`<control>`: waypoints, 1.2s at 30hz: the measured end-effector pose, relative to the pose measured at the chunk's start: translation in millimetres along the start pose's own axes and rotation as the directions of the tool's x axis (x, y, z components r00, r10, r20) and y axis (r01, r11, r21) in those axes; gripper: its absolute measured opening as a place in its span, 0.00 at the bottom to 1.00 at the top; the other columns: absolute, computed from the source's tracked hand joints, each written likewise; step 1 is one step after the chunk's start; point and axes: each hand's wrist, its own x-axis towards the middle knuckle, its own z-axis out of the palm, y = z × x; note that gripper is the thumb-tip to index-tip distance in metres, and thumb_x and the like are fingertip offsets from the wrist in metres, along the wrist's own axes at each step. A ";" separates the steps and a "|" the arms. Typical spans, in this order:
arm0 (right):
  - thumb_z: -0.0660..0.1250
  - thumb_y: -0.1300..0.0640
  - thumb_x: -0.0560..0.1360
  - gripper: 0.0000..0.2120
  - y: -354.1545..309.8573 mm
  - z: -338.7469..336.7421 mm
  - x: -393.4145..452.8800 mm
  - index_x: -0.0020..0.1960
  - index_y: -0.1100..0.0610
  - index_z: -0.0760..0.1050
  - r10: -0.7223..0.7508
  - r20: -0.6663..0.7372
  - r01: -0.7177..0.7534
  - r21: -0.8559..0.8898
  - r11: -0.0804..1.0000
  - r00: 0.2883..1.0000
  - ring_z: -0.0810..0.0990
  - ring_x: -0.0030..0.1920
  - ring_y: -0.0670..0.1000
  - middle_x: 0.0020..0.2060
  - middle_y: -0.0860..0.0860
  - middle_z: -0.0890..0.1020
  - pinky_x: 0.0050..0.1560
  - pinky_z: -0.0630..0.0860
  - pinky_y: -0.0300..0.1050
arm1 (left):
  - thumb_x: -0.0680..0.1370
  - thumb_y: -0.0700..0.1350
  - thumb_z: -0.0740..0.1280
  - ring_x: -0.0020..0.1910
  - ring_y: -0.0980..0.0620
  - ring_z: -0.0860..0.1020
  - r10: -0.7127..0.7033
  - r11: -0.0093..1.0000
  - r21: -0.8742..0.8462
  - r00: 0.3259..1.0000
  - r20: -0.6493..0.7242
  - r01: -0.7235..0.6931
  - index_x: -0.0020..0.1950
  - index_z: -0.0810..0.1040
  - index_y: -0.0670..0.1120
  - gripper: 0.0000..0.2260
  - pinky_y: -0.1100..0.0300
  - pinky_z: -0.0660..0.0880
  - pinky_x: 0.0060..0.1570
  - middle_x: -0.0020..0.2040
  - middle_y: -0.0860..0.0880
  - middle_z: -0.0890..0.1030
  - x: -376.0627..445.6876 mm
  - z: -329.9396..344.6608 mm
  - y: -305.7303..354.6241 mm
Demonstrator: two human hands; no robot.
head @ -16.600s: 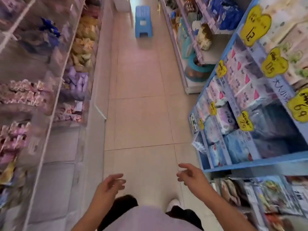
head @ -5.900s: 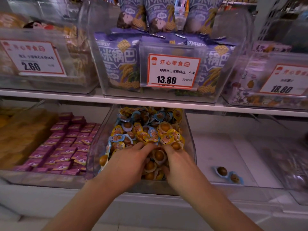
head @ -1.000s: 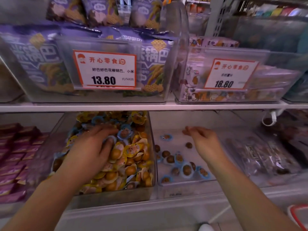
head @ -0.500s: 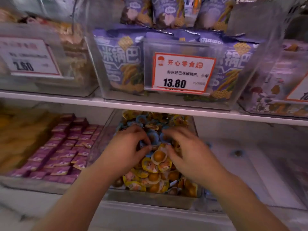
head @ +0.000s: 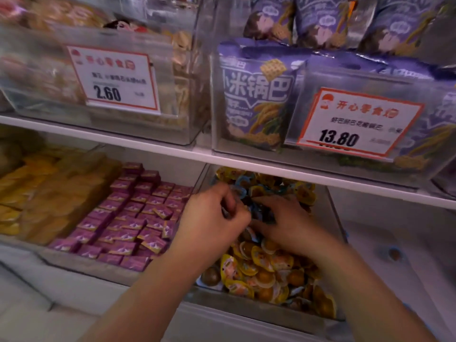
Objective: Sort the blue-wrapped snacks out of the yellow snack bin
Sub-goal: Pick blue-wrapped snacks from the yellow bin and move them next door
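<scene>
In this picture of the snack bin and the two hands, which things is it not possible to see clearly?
Head view:
- Left hand: fingers curled, but motion blur hides whether its grip holds a snack.
- Right hand: its fingertips are buried among the blue-wrapped snacks; the grip is unclear.
- Back of the yellow snack bin: hidden by the shelf edge.
- Bin to the right: cut off by the frame edge; one snack shows, blurred.
- Small print on the price tag: blurred.

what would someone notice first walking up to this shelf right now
Probably the two hands, left hand and right hand, dug together into the clear bin of yellow snacks on the lower shelf, fingers curled around blue-wrapped snacks. Then the price cards above: 2.60 at left, 13.80 at right.
</scene>
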 end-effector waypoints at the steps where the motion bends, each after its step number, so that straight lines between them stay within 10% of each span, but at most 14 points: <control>1: 0.66 0.37 0.73 0.28 0.6 -1.7 0.7 0.71 0.42 0.70 -0.010 -0.002 0.010 0.051 0.999 1.000 0.71 0.67 0.56 0.68 0.47 0.75 0.68 0.69 0.53 | 0.70 0.51 0.68 0.35 0.58 0.77 0.022 0.999 0.039 0.999 0.034 -0.023 0.41 0.69 0.53 0.07 0.60 0.69 0.31 0.33 0.55 0.78 -0.8 2.2 -0.7; 5: 0.70 0.48 0.73 0.15 -3.2 -2.6 0.1 0.60 0.42 0.79 -0.073 -0.065 0.083 0.160 0.984 0.995 0.79 0.55 0.44 0.56 0.42 0.82 0.55 0.77 0.44 | 0.77 0.49 0.59 0.37 0.49 0.78 0.159 0.964 0.184 0.972 0.175 -0.191 0.61 0.66 0.51 0.13 0.57 0.63 0.31 0.36 0.57 0.73 -4.0 9.6 -2.2; 9: 0.69 0.50 0.71 0.14 -7.3 -6.3 -5.9 0.52 0.31 0.77 -0.056 -0.130 0.088 0.254 0.963 0.990 0.76 0.49 0.31 0.46 0.28 0.79 0.46 0.68 0.22 | 0.80 0.62 0.53 0.50 0.47 0.78 0.206 0.841 0.436 0.934 0.291 -0.321 0.59 0.73 0.52 0.18 0.56 0.69 0.40 0.54 0.51 0.77 -6.4 12.2 -1.6; 16: 0.75 0.48 0.71 0.22 -0.3 -17.5 -14.3 0.64 0.50 0.78 0.255 -0.277 -0.089 0.499 0.862 0.926 0.82 0.56 0.51 0.56 0.49 0.84 0.58 0.79 0.49 | 0.75 0.64 0.64 0.54 0.49 0.78 0.143 0.850 0.454 0.947 0.287 -0.266 0.59 0.74 0.55 0.18 0.56 0.74 0.44 0.56 0.53 0.78 -8.8 17.7 -5.9; 22: 0.78 0.55 0.67 0.18 -5.9 -39.4 -49.2 0.56 0.53 0.82 0.417 -0.248 0.087 0.926 0.368 0.875 0.84 0.53 0.58 0.53 0.55 0.85 0.51 0.81 0.55 | 0.73 0.57 0.72 0.51 0.54 0.79 0.064 0.989 0.131 0.995 0.074 -0.073 0.56 0.82 0.54 0.14 0.60 0.75 0.48 0.54 0.53 0.81 4.0 15.3 3.0; 26: 0.66 0.64 0.74 0.10 -11.2 -48.8 -88.0 0.52 0.62 0.83 0.297 0.017 0.003 0.998 -0.067 0.955 0.86 0.41 0.58 0.48 0.62 0.86 0.29 0.79 0.42 | 0.73 0.58 0.72 0.51 0.64 0.78 0.126 0.982 -0.138 0.992 -0.019 -0.128 0.52 0.80 0.60 0.10 0.69 0.74 0.51 0.51 0.59 0.81 -5.0 24.8 37.6; 30: 0.59 0.55 0.75 0.17 -7.0 -55.2 -125.1 0.51 0.61 0.83 0.067 0.201 -0.154 0.890 -0.430 0.977 0.82 0.31 0.52 0.44 0.58 0.81 0.30 0.82 0.49 | 0.73 0.55 0.72 0.54 0.65 0.76 0.302 0.930 -0.243 0.951 0.071 -0.277 0.58 0.80 0.55 0.15 0.75 0.68 0.52 0.52 0.60 0.76 -27.6 52.8 75.0; 36: 0.62 0.43 0.77 0.16 17.8 -69.8 -152.2 0.43 0.56 0.73 0.079 0.178 -0.131 0.904 -0.408 0.981 0.72 0.29 0.49 0.30 0.51 0.73 0.32 0.82 0.51 | 0.76 0.61 0.64 0.53 0.57 0.73 0.452 0.890 -0.153 0.875 0.176 -0.429 0.55 0.81 0.49 0.18 0.63 0.70 0.54 0.53 0.55 0.77 -41.4 81.0 99.7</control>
